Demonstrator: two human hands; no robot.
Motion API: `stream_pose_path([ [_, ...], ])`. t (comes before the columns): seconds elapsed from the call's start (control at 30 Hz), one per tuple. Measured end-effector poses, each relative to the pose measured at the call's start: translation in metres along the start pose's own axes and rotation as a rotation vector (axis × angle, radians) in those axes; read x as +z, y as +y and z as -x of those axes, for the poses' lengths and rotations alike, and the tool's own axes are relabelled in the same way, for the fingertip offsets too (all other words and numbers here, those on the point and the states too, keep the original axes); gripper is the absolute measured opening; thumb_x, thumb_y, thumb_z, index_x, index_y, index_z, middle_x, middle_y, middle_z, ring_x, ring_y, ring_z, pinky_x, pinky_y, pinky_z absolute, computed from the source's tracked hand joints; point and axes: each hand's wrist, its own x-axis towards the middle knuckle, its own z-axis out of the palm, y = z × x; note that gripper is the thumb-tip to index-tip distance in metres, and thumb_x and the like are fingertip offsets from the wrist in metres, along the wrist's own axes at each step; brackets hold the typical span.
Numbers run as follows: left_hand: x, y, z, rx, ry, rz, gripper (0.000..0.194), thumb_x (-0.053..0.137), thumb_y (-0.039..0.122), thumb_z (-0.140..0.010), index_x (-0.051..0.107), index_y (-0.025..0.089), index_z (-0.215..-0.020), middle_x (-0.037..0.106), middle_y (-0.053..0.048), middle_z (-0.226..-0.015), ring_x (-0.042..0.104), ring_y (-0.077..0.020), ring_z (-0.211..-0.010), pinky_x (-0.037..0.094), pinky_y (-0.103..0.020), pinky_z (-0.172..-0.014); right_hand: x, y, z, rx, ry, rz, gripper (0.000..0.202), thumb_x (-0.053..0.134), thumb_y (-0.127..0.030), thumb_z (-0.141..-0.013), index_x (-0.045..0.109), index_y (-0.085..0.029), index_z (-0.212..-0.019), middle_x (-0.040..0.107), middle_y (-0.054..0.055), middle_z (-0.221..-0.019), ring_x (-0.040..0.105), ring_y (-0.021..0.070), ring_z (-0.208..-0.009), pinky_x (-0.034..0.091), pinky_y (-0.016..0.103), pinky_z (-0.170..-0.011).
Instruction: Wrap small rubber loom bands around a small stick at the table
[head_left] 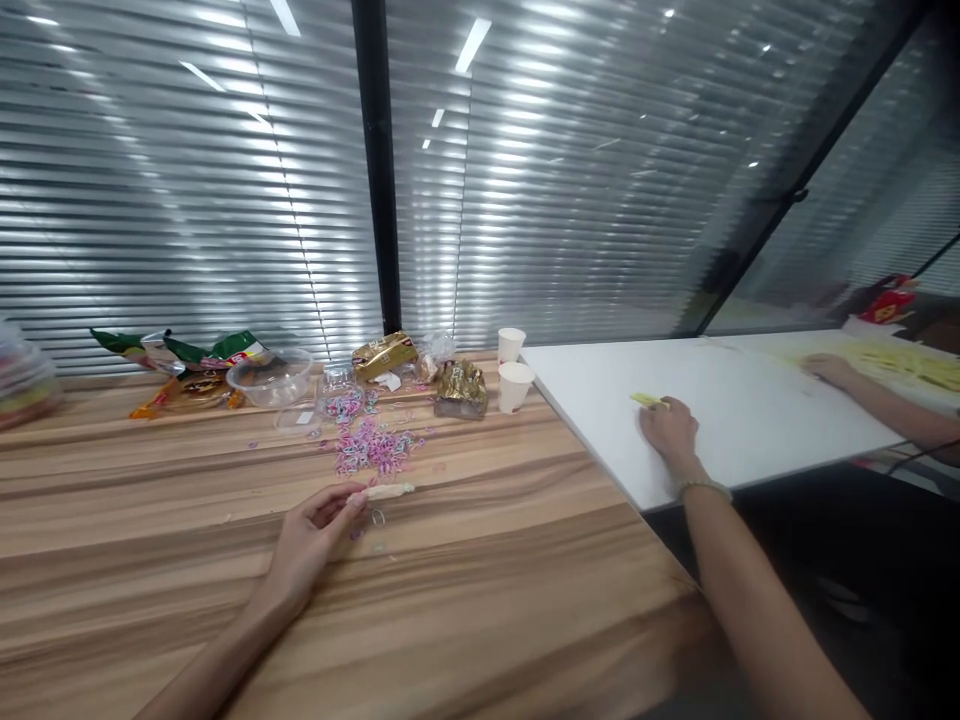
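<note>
Head view: pale stick (390,491) in left hand (313,532), yellow strip (645,400) in right hand (671,432), each partly hidden.

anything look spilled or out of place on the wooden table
Yes: small colored loops lie loose in a pile on the wooden table, in front of a clear container holding more. That looks like a spill, though they may have been tipped out deliberately. A few strays lie near the left hand.
</note>
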Motion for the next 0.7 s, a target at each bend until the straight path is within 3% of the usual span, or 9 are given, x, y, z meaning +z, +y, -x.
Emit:
stream_pose_path([
  [0.13,0.001,0.007,0.001,-0.02,0.014,-0.01,0.037,0.071,0.046,-0.052,0.068,0.017,-0.075,0.07,-0.008,-0.079,0.064,-0.0273,-0.077,0.053,-0.031,-0.059,0.006,0.011,-0.005,0.039,-0.056,-0.046,0.045,0.034,-0.038,-0.085,0.05,-0.006,-0.112,0.035,0.019,-0.128,0.03,0.0292,-0.118,0.029,0.05,-0.091],
  [0.23,0.002,0.006,0.001,-0.018,0.024,-0.011,0.039,0.071,0.047,-0.05,0.068,0.017,-0.075,0.07,-0.009,-0.079,0.063,-0.0278,-0.079,0.053,-0.031,-0.06,0.01,0.012,-0.009,0.087,-0.122,-0.09,0.045,0.029,-0.039,-0.086,0.05,-0.006,-0.108,0.044,0.02,-0.119,0.035,0.0295,-0.113,0.028,0.052,-0.09],
  [0.33,0.002,0.003,0.0,-0.013,0.015,-0.013,0.04,0.071,0.047,-0.052,0.068,0.016,-0.077,0.07,-0.009,-0.08,0.063,-0.0271,-0.078,0.053,-0.031,-0.061,0.011,0.011,-0.01,0.1,-0.09,-0.072,0.038,0.031,-0.033,-0.085,0.055,-0.005,-0.097,0.054,0.019,-0.1,0.044,0.0291,-0.1,0.034,0.046,-0.083],
  [0.5,0.001,0.001,-0.001,0.013,0.01,0.006,0.04,0.07,0.045,-0.055,0.067,0.014,-0.08,0.069,-0.01,-0.083,0.063,-0.0262,-0.079,0.052,-0.029,-0.059,0.006,0.009,-0.003,-0.042,0.048,-0.005,0.026,0.04,-0.023,-0.079,0.06,-0.007,-0.088,0.056,0.016,-0.087,0.045,0.0281,-0.09,0.035,0.036,-0.074],
  [0.7,0.007,-0.006,-0.001,0.065,0.021,0.092,0.04,0.071,0.043,-0.055,0.066,0.013,-0.081,0.069,-0.01,-0.082,0.063,-0.0244,-0.077,0.051,-0.028,-0.059,-0.003,-0.006,0.007,-0.172,0.018,-0.051,0.023,0.043,-0.012,-0.074,0.059,-0.006,-0.089,0.057,0.015,-0.085,0.05,0.0238,-0.083,0.036,0.035,-0.077],
])
